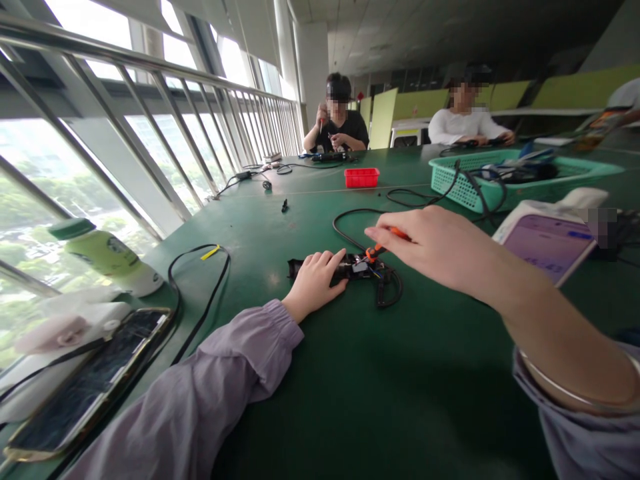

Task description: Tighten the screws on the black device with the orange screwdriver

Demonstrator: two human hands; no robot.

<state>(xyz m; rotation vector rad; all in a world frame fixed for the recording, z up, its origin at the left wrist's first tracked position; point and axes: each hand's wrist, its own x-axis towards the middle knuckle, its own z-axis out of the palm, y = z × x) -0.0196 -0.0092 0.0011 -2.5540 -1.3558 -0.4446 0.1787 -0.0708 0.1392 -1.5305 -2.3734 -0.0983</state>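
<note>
An opened black device [356, 268] with exposed wires lies on the green table, its exact kind unclear. My left hand [316, 279] rests over its left part and holds it down, thumb and fingers on either side. In my right hand [433, 250] is a screwdriver [378, 249] with an orange and black handle, tilted down to the right end of the device. Its tip is too small to make out. A black cable [345, 217] curves behind the device, and a dark curved part [384, 293] lies just in front of it.
A red tray [361, 177] and a teal basket [460, 188] with dark items stand farther back. Phones [90, 383] [545, 243] lie left and stand right; a green-capped bottle [107, 257] is beside the railing [165, 87]. Two people [345, 123] [463, 120] sit opposite.
</note>
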